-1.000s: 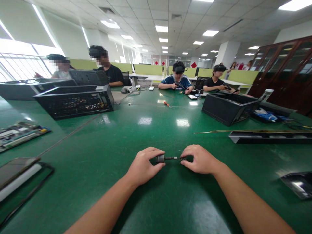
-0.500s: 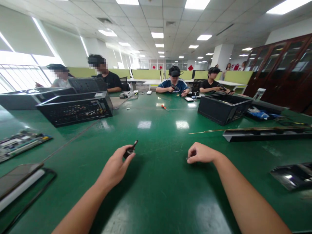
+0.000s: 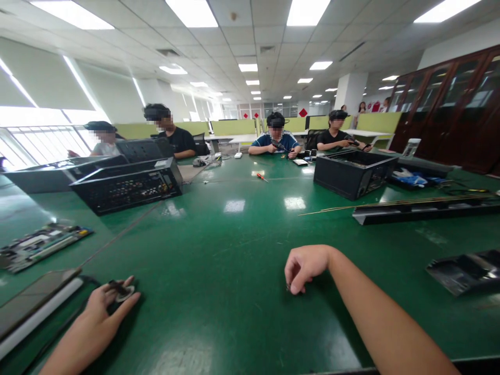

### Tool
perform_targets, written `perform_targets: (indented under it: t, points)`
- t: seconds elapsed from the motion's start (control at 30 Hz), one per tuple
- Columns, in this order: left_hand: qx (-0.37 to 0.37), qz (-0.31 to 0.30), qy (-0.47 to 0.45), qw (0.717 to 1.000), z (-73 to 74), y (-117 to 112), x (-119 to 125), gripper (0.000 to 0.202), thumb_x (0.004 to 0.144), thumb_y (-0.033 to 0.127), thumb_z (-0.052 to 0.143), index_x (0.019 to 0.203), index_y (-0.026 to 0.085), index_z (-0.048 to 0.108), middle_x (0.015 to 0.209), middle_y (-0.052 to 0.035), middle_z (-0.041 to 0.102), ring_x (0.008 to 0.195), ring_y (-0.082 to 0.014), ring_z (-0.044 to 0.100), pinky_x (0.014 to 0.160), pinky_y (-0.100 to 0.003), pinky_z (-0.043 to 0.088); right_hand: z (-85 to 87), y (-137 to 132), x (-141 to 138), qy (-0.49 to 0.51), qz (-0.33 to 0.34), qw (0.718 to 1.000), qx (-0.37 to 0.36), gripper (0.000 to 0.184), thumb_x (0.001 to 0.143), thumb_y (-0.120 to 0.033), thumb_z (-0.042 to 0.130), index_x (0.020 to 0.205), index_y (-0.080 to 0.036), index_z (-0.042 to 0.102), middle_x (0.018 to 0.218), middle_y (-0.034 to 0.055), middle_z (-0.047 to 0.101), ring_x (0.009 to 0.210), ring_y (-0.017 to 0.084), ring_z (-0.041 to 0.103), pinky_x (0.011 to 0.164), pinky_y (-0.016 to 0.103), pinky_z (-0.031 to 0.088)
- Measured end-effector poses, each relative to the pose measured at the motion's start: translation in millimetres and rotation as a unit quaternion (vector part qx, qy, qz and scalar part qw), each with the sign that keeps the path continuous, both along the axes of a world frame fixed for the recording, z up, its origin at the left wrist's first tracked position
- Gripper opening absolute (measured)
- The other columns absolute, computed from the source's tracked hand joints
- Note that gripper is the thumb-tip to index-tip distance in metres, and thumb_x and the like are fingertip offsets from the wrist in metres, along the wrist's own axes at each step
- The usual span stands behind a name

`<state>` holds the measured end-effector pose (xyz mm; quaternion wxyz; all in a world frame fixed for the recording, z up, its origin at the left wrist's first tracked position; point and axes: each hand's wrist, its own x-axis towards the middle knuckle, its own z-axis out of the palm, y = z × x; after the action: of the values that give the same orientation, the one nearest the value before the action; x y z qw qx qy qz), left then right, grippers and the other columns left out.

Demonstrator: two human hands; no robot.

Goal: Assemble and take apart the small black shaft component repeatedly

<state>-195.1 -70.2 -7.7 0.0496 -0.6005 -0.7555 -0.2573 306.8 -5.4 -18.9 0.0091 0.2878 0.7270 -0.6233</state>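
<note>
My left hand point(image 3: 99, 312) is low at the left, near the table's front edge, with fingers closed round a small dark screwdriver handle point(image 3: 121, 291). It hovers beside a flat dark panel point(image 3: 35, 297). My right hand point(image 3: 302, 268) rests curled on the green table point(image 3: 234, 250) right of centre, its fingertips pinched on something tiny and dark that I cannot make out.
A circuit board point(image 3: 41, 245) lies at the left. An open black computer case point(image 3: 128, 185) stands at the back left, another point(image 3: 353, 174) at the back right. A long black panel point(image 3: 422, 211), a black bracket point(image 3: 464, 271) and a red screwdriver point(image 3: 261, 177) also lie here. Several people sit at the far side.
My hands have separated: the left carried the dark handle leftward and down toward the table's front edge. The right stayed curled on the table, drawing slightly nearer to me.
</note>
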Motion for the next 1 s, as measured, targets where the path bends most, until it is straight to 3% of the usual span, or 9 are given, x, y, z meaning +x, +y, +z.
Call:
perform_targets:
  t: [0.1, 0.2, 0.3, 0.4, 0.5, 0.6, 0.83, 0.93, 1.0]
  points:
    - [0.105, 0.070, 0.031, 0.992, 7.8, -6, 25, 0.079, 0.075, 0.062, 0.065, 0.132, 0.010, 0.050, 0.132, -0.0230, 0.063, 0.120, -0.0396, 0.062, 0.098, -0.053, 0.053, 0.3, -2, -6, 0.018, 0.014, 1.000, 0.002, 0.041, 0.066, -0.043, 0.087, 0.092, -0.013, 0.077, 0.067, -0.0001, 0.070, 0.054, 0.008, 0.057, 0.046, 0.017, 0.039]
    - [0.263, -0.024, 0.015, 0.964, 19.6, -11, 84, 0.064, 0.078, 0.060, 0.066, 0.126, 0.017, 0.061, 0.117, -0.0129, 0.068, 0.111, -0.0343, 0.065, 0.102, -0.051, 0.050, 1.2, -4, -17, 0.071, -0.024, 0.997, 0.007, 0.043, 0.063, -0.042, 0.088, 0.092, -0.013, 0.078, 0.070, 0.0011, 0.071, 0.060, 0.011, 0.061, 0.053, 0.019, 0.043]
    - [0.105, -0.309, -0.111, 0.939, 24.5, -3, 163, 0.041, 0.085, 0.048, 0.067, 0.121, 0.027, 0.067, 0.101, -0.0037, 0.068, 0.085, -0.0201, 0.068, 0.083, -0.035, 0.057, -1.0, -6, -28, 0.150, -0.121, 0.980, 0.044, 0.042, 0.069, -0.042, 0.086, 0.098, -0.013, 0.079, 0.074, 0.0016, 0.071, 0.064, 0.011, 0.060, 0.061, 0.022, 0.046]
    - [-0.009, -0.501, -0.185, 0.845, 19.6, 17, 228, 0.044, 0.075, 0.040, 0.081, 0.117, 0.031, 0.073, 0.107, -0.0040, 0.067, 0.096, -0.0206, 0.066, 0.086, -0.034, 0.055, -6.4, -3, -29, 0.173, -0.106, 0.979, 0.031, 0.043, 0.064, -0.042, 0.088, 0.095, -0.013, 0.080, 0.072, 0.0020, 0.071, 0.062, 0.012, 0.058, 0.060, 0.023, 0.044]
    - [-0.040, -0.570, -0.258, 0.779, 11.7, 30, 258, 0.030, 0.072, 0.038, 0.085, 0.101, 0.030, 0.080, 0.101, -0.0046, 0.067, 0.094, -0.0205, 0.065, 0.086, -0.034, 0.054, -11.2, 3, -21, 0.199, -0.101, 0.975, 0.025, 0.045, 0.053, -0.042, 0.093, 0.085, -0.013, 0.081, 0.072, 0.0033, 0.072, 0.066, 0.014, 0.059, 0.065, 0.026, 0.046]
    - [-0.014, -0.571, -0.307, 0.762, 7.1, 28, 265, 0.032, 0.071, 0.037, 0.086, 0.102, 0.030, 0.080, 0.102, -0.0057, 0.066, 0.095, -0.0207, 0.065, 0.086, -0.036, 0.054, -14.4, 7, -17, 0.223, -0.121, 0.967, 0.027, 0.048, 0.047, -0.044, 0.095, 0.080, -0.012, 0.080, 0.074, 0.0044, 0.073, 0.069, 0.016, 0.060, 0.067, 0.027, 0.046]
    - [-0.008, -0.542, -0.314, 0.780, 20.2, 13, 273, 0.015, 0.075, 0.037, 0.082, 0.085, 0.025, 0.081, 0.096, -0.0067, 0.069, 0.088, -0.0201, 0.068, 0.080, -0.034, 0.057, -20.8, 6, -25, 0.206, -0.101, 0.973, -0.021, 0.054, 0.045, -0.042, 0.096, 0.085, -0.011, 0.078, 0.071, 0.0005, 0.069, 0.062, 0.012, 0.056, 0.061, 0.023, 0.043]
    - [0.044, -0.447, -0.263, 0.854, 37.0, 13, 242, 0.018, 0.080, 0.040, 0.074, 0.086, 0.023, 0.079, 0.091, -0.0055, 0.075, 0.087, -0.0219, 0.071, 0.083, -0.035, 0.058, -21.2, 8, -22, 0.221, -0.094, 0.969, -0.054, 0.064, 0.050, -0.040, 0.096, 0.104, -0.012, 0.076, 0.070, -0.0012, 0.066, 0.061, 0.011, 0.055, 0.060, 0.022, 0.042]
    - [0.111, -0.313, -0.196, 0.923, 45.3, 12, 197, 0.023, 0.082, 0.044, 0.071, 0.091, 0.024, 0.077, 0.091, -0.0031, 0.077, 0.085, -0.0227, 0.072, 0.084, -0.037, 0.057, -21.1, 11, -18, 0.233, -0.094, 0.967, -0.051, 0.068, 0.054, -0.040, 0.094, 0.113, -0.012, 0.073, 0.071, -0.0008, 0.066, 0.064, 0.011, 0.056, 0.060, 0.022, 0.043]
